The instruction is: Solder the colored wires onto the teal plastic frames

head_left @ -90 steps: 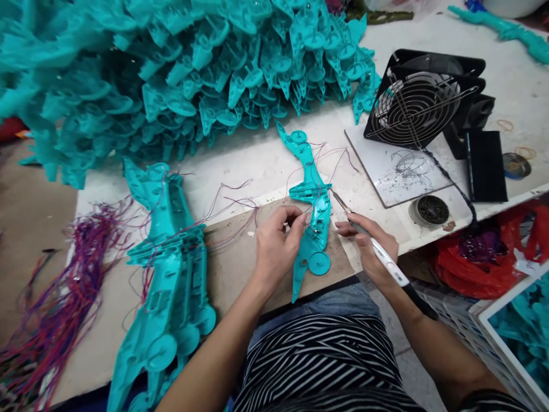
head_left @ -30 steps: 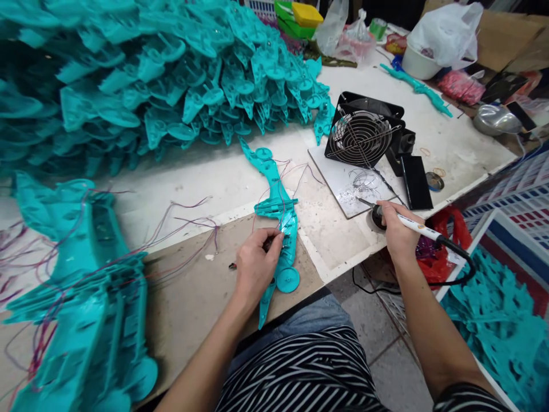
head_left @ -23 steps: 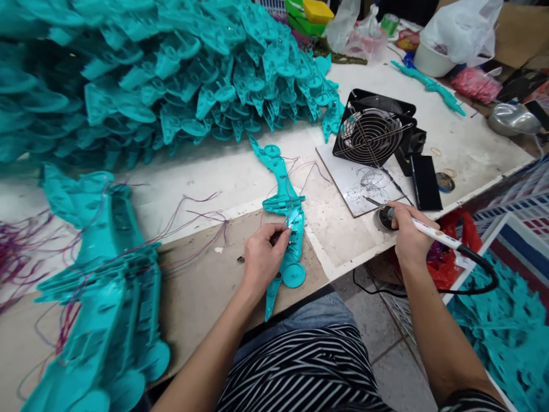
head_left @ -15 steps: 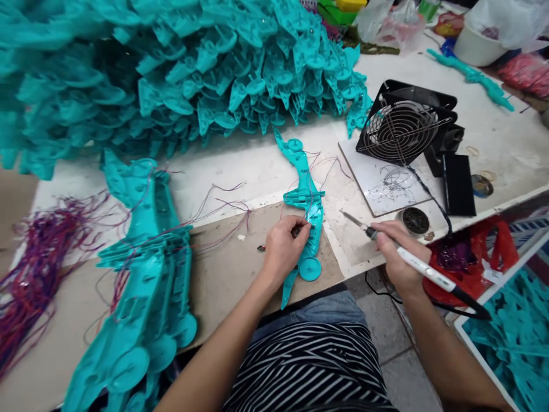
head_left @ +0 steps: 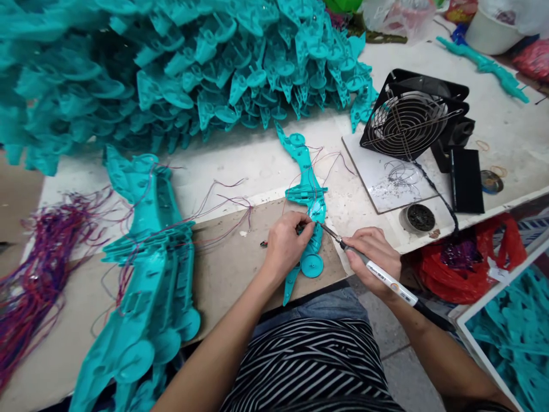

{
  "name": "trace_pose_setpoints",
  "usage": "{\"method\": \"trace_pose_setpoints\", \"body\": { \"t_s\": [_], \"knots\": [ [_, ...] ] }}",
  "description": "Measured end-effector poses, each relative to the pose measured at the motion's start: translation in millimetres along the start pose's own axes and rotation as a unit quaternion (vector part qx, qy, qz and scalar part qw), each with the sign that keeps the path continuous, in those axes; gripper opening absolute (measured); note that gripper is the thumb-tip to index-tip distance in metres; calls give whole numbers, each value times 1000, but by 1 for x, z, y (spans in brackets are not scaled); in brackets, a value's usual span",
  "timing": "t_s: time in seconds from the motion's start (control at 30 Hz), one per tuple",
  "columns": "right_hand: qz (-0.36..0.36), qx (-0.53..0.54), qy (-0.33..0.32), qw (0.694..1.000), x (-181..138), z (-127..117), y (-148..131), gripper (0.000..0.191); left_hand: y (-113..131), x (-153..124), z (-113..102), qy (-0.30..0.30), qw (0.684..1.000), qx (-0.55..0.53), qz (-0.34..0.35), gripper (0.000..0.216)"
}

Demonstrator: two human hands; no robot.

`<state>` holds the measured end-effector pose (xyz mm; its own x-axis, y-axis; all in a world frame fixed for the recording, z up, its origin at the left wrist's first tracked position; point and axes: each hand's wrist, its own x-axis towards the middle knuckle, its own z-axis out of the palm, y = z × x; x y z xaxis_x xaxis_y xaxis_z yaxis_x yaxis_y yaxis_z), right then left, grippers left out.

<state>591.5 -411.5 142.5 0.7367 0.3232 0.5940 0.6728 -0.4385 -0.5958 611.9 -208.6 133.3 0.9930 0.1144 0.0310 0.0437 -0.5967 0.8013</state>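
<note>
A turquoise plastic bow-shaped part (head_left: 305, 166) lies on the cardboard in front of me, thin red and purple wires trailing across its upper half. My left hand (head_left: 286, 240) rests over its middle, thumb and finger pinched together; what they hold is hidden. A small dark and red wire end (head_left: 263, 244) sticks out on that hand's left side. In my right hand (head_left: 374, 257) is a white soldering iron (head_left: 390, 283), gripped like a pen. Its metal tip reaches the part right beside my left fingertips; whether it touches cannot be made out.
Stacked turquoise parts (head_left: 141, 229) with wires stand at left, beside a purple-red wire bundle (head_left: 47, 274). A large pile of turquoise parts (head_left: 193, 68) fills the back. At right are a black fan (head_left: 407, 117), a round tin (head_left: 419, 218), a black phone-like slab (head_left: 466, 182) and a red bag (head_left: 433, 274).
My right hand has moved left with the soldering iron, bringing its tip from above the table to the turquoise part at my left fingers. My left hand stays in place; the view shifted slightly.
</note>
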Motion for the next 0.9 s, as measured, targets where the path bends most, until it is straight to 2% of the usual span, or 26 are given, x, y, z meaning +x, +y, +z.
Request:
{"method": "trace_pose_setpoints", "body": {
  "t_s": [0.37, 0.9],
  "knots": [
    [-49, -28, -4, 998, -5, 1, 3, 22, 1, 0, 0, -6, 1000, 15, 5, 7],
    [-21, -26, 22, 999, -3, -1, 1, 23, 2, 0, 0, -8, 1000, 8, 2, 7]
  ]
}}
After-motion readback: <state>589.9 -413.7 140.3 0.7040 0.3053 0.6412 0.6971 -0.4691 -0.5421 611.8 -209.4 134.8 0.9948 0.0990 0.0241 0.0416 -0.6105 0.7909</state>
